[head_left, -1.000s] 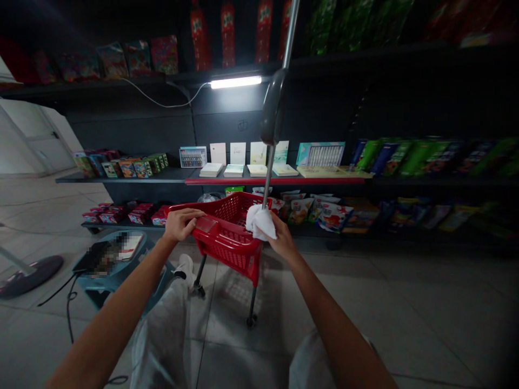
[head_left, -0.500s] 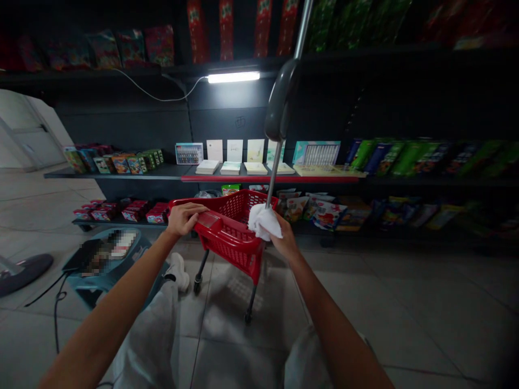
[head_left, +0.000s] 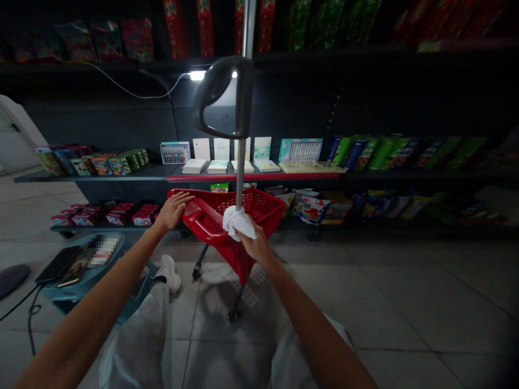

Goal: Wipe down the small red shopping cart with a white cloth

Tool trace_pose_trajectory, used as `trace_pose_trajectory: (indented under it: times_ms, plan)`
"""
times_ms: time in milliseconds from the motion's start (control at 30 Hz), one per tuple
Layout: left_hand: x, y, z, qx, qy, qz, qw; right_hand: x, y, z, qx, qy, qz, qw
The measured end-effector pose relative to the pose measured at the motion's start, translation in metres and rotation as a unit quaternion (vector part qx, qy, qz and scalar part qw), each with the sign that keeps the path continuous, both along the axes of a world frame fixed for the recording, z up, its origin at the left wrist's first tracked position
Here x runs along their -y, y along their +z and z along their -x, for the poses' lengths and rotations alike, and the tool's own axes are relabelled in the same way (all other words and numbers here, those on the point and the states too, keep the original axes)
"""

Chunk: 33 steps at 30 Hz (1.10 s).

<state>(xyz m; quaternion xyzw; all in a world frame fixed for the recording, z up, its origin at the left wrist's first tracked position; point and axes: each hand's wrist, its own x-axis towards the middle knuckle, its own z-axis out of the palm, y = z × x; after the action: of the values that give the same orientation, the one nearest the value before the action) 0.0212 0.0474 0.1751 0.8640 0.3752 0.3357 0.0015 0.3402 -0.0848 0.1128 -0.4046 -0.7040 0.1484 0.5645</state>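
A small red plastic shopping cart point(head_left: 259, 205) stands in front of me, turned at an angle. My left hand point(head_left: 173, 209) holds its near left corner, fingers laid over the rim. My right hand point(head_left: 256, 239) grips a bunched white cloth point(head_left: 239, 222) at the cart's near side. The cloth is pressed around the lower part of an upright metal pole point(head_left: 240, 173); the pole's foot is hidden behind it. Higher on the pole is a dark grey loop handle point(head_left: 203, 97).
Dark shelves ahead carry books point(head_left: 219, 166), green and blue packets point(head_left: 377, 152), small boxes point(head_left: 109, 163) and snack bags point(head_left: 313, 209). A blue-grey stool point(head_left: 77, 286) at left bears a black device and other items. A lit tube lamp point(head_left: 197, 75) hangs under a shelf.
The cart has turned, and its far right side shows more. My right hand, cloth and pole have shifted left in view. The loop handle now appears broadside instead of nearly edge-on.
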Motion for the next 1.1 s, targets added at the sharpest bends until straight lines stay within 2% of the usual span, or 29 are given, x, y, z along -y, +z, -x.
trace_pose_trajectory:
  times_ms: [67,167,267,333,467,633,833,967,1100]
  plan:
    - [0.024,0.003,-0.01,0.018,0.024,-0.001,1.0,-0.003,-0.004,0.006,-0.005,0.016,-0.003,1.0]
    - [0.078,0.009,-0.037,0.018,0.011,0.0,1.0,-0.009,-0.01,0.015,0.022,0.031,-0.011,0.999]
    - [0.121,0.013,-0.068,-0.06,0.007,-0.008,0.998,-0.018,-0.017,0.026,0.037,0.024,-0.025,0.999]
    - [0.131,0.012,-0.08,-0.115,0.048,-0.029,0.992,-0.023,-0.021,0.031,0.041,0.016,-0.036,0.998]
    - [0.119,0.007,-0.075,-0.139,0.124,-0.076,0.98,-0.03,-0.021,0.034,0.087,0.023,-0.048,0.995]
    - [0.097,0.003,-0.048,-0.117,0.132,-0.108,0.979,-0.036,-0.024,0.018,0.148,-0.023,-0.002,0.989]
    - [0.08,0.003,-0.021,-0.122,0.113,-0.107,0.98,-0.042,-0.042,-0.022,0.225,-0.105,0.087,0.965]
    - [0.078,0.001,-0.008,-0.102,0.115,-0.101,0.983,-0.047,-0.055,-0.055,0.25,-0.154,0.133,0.947]
    - [0.082,-0.011,-0.004,-0.051,0.148,-0.129,0.979,-0.059,-0.071,-0.092,0.248,-0.152,0.129,0.948]
